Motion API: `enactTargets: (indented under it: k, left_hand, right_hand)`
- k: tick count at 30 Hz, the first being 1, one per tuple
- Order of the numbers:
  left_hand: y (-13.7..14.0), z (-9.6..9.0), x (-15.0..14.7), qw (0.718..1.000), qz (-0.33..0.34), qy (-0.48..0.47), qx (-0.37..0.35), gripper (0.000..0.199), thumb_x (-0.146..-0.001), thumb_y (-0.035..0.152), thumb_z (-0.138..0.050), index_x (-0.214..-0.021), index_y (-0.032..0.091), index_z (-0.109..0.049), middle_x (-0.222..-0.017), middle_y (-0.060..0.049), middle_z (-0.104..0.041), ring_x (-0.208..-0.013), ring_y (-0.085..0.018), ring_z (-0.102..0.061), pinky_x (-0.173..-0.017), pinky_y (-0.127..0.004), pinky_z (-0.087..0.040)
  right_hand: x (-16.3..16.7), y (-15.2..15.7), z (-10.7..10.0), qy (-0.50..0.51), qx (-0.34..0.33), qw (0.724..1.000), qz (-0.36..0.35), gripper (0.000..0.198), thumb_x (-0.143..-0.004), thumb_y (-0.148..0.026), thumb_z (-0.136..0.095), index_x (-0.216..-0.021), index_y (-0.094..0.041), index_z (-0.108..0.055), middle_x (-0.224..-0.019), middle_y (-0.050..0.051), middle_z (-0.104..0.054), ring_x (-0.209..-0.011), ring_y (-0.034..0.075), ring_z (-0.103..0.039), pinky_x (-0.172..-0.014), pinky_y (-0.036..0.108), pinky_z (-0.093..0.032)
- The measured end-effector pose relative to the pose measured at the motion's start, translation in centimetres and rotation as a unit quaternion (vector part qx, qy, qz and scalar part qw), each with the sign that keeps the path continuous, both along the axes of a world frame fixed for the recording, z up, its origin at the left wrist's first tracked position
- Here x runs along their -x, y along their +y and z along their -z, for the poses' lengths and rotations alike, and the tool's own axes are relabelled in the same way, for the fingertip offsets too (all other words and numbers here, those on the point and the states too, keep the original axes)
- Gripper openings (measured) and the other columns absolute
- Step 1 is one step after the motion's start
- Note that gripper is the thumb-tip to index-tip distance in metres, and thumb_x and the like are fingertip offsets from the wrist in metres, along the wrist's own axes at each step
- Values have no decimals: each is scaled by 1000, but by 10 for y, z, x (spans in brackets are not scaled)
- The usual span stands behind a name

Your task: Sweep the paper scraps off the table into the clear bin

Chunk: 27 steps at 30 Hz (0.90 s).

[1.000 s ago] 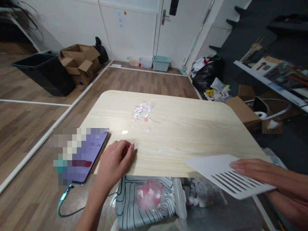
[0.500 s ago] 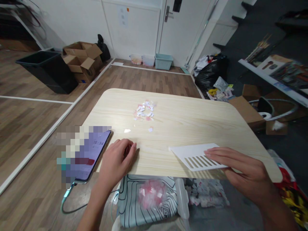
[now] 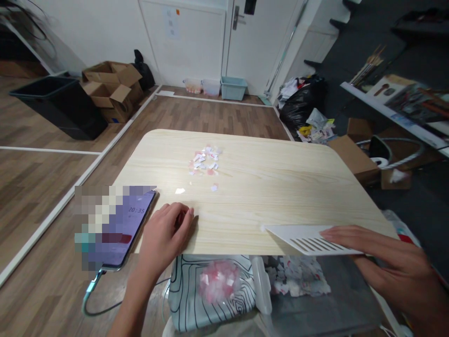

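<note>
My right hand holds a flat white slotted scraper by its right end, fingers on top and thumb underneath. The scraper is tilted over the table's front edge, its pointed left corner close to the tabletop. A small pale bit lies by that corner. My left hand rests curled on the table near the front left, and no object shows in it. Beyond it lie a ring of white and pink paper scraps, a white scrap and a pale scrap.
A phone on a cable lies at the table's left edge, partly pixelated. Below the front edge are a patterned bag with pink-white scraps and a grey bin with paper bits. Cardboard boxes stand behind a black bin.
My right hand has moved right and toward me with the scraper, which now lies flatter to my view and over the front edge. My left hand stays in place on the table.
</note>
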<state>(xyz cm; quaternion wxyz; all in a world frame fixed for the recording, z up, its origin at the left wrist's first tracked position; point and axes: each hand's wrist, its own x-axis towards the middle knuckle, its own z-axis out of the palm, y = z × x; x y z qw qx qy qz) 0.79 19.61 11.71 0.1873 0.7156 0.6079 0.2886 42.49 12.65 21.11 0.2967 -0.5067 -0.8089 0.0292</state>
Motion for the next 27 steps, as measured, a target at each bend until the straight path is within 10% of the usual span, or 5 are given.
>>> enactTargets:
  k: [16,27]
  left_hand:
    - [0,1,0,1000,-5,6,6,37,-106,51,-51,-86,24,-64,-75,1,-62,-74,-19,-58,-70,-34,-39]
    - [1,-1,0,1000,6,3,-6,35,-106,49,-51,-86,24,-63,-74,1,-62,-74,-20,-59,-70,-35,-39]
  right_hand:
    - [36,-6,12,-82,-15,985,153,32,-92,-13,-56,-110,-26,-79,-102,3,-85,-83,26,-83,-82,35,-68]
    - [68,-17,18,37,212,943,254,44,-90,-34,-55,-128,-24,-75,-91,5,-84,-72,25,-80,-57,27,-60]
